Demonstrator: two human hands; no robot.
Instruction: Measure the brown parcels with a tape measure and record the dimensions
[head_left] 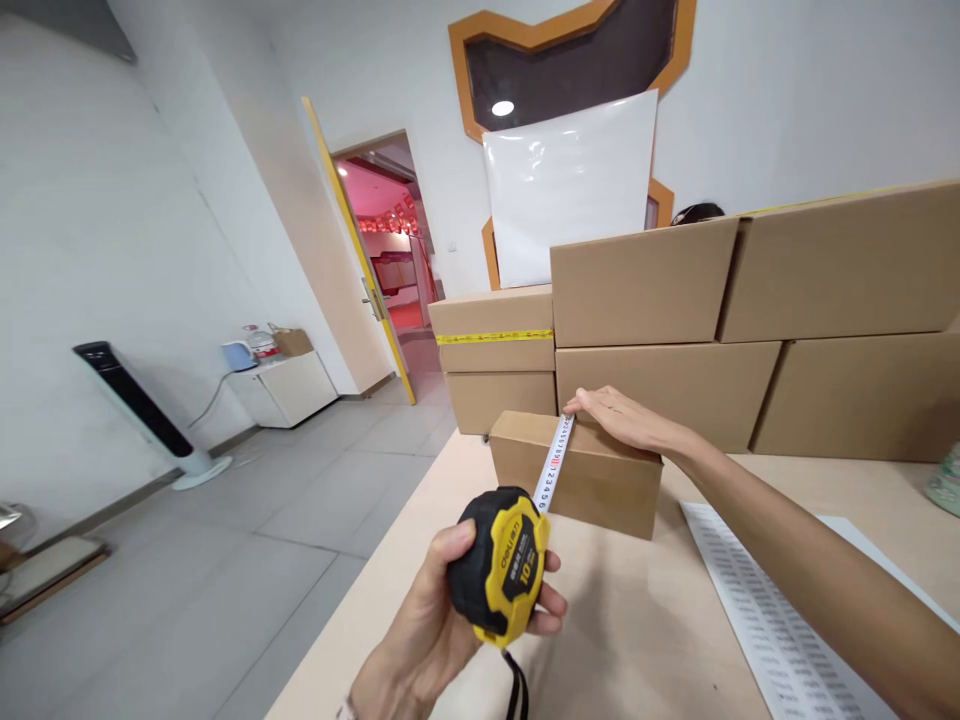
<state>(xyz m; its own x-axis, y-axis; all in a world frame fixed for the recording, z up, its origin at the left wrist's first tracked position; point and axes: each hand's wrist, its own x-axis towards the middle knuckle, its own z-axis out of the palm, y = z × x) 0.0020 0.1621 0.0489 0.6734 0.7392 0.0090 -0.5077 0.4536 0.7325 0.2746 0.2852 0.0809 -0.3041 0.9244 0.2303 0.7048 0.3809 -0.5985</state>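
My left hand (pixel 435 625) is wrapped around a yellow and black tape measure (pixel 501 565), held above the near edge of the wooden table (pixel 622 620). Its white blade (pixel 553 465) runs up and across the top of a small cardboard box (pixel 585 480) on the table. My right hand (pixel 622 420) lies flat on that box, fingers stretched out, with the fingertips pressing the blade's end at the box's far edge.
Larger cardboard boxes (pixel 750 320) are stacked behind the small one, one with yellow tape (pixel 495 337). A printed sheet (pixel 765 610) lies on the table at the right. On the floor at the left stand a tower fan (pixel 142 410) and a low white cabinet (pixel 285 385); a door (pixel 360 260) stands open.
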